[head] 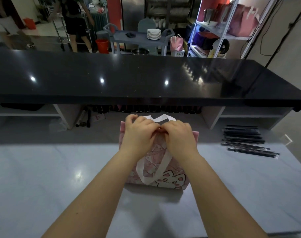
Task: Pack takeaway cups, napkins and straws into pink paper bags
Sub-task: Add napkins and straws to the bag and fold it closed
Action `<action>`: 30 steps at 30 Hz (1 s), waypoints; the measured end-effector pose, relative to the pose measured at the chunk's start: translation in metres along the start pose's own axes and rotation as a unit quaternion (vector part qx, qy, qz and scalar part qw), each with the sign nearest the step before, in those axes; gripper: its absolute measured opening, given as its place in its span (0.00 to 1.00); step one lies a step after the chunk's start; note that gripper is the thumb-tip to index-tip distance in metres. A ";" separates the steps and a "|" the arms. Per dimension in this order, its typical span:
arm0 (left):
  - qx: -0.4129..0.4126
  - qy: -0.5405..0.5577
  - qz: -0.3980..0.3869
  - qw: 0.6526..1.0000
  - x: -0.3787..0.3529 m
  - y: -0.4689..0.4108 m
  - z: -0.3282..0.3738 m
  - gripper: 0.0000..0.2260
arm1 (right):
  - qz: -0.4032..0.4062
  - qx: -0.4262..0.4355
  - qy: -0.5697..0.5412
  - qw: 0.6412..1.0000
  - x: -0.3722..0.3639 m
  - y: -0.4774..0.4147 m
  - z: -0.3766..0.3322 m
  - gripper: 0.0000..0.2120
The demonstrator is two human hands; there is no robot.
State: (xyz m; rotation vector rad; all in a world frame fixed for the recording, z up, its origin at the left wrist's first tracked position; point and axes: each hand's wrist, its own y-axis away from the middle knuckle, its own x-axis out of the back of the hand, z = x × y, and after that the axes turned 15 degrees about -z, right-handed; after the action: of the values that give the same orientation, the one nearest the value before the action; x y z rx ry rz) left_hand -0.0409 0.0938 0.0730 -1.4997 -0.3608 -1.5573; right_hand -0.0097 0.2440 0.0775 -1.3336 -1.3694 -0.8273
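**Both grips pinched together at the mouth of the pink bag**

The pink paper bag (170,180) stood upright on the pale surface (60,177), straight ahead of the person, its cat print facing the camera. The left grip (139,131) and the right grip (179,136) sat side by side over the bag's top edge. Their curled fingers met at the middle and pinched that edge. The bag's body hung directly below both grips. One white handle (161,117) rose behind the knuckles. The other handle (152,169) drooped down the front panel between the forearms. What lay inside the bag was hidden. A heap of black wrapped straws (246,141) lay on the same surface, well apart to the right. A glossy black counter (129,78) ran across beyond the bag.
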 end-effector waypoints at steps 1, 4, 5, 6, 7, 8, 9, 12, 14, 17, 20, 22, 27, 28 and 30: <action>0.006 0.002 -0.001 1.000 -0.002 -0.001 0.002 0.05 | 0.003 -0.011 -0.001 1.000 -0.001 0.000 0.000 0.08; 0.026 0.003 0.005 1.000 -0.006 0.000 0.002 0.08 | 0.022 -0.007 -0.017 1.000 -0.001 0.004 -0.001 0.07; 0.026 -0.001 0.004 1.000 -0.005 0.001 0.002 0.09 | 0.028 0.005 -0.020 0.999 -0.001 0.005 0.000 0.06; 0.024 -0.003 0.001 1.000 -0.005 0.001 0.001 0.09 | 0.024 0.014 -0.019 0.999 0.000 0.005 0.004 0.06; 0.022 -0.005 -0.002 1.000 -0.005 0.003 -0.002 0.09 | 0.013 0.016 -0.014 1.000 0.001 0.007 0.009 0.06; 0.023 -0.008 -0.003 1.000 -0.004 0.005 -0.005 0.09 | 0.000 0.012 -0.008 1.000 0.003 0.009 0.016 0.06; 0.024 -0.012 -0.003 1.000 -0.003 0.008 -0.009 0.09 | -0.010 0.004 -0.008 1.000 0.005 0.011 0.023 0.06; 0.029 -0.008 0.008 1.000 0.000 0.015 -0.019 0.08 | -0.007 0.001 -0.011 1.000 0.008 0.016 0.034 0.06; 0.031 -0.008 0.009 0.999 0.001 0.015 -0.017 0.06 | 0.011 0.018 -0.001 1.000 0.005 0.017 0.029 0.06; 0.028 -0.011 0.013 0.999 0.005 0.016 -0.020 0.05 | 0.034 0.038 0.006 0.999 0.007 0.017 0.028 0.05; 0.040 -0.013 0.000 0.999 0.011 0.026 -0.038 0.04 | 0.022 0.054 -0.001 0.998 0.011 0.025 0.043 0.04; 0.052 0.003 -0.007 0.999 0.013 0.032 -0.047 0.06 | 0.019 0.039 -0.021 0.999 0.011 0.029 0.048 0.05; 0.069 0.013 0.021 0.997 0.010 0.029 -0.042 0.07 | 0.065 0.040 -0.032 0.997 0.002 0.025 0.045 0.05; 0.065 0.018 0.016 0.998 0.010 0.029 -0.043 0.08 | 0.066 0.038 -0.049 0.996 0.002 0.024 0.048 0.06; 0.055 0.027 -0.008 0.998 0.010 0.034 -0.050 0.11 | 0.060 0.018 -0.096 0.993 0.001 0.027 0.058 0.07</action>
State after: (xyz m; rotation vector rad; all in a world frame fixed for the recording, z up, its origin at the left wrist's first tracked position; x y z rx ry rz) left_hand -0.0459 0.0345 0.0585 -1.3707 -0.4203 -1.5624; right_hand 0.0050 0.3032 0.0591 -1.4827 -1.4296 -0.6029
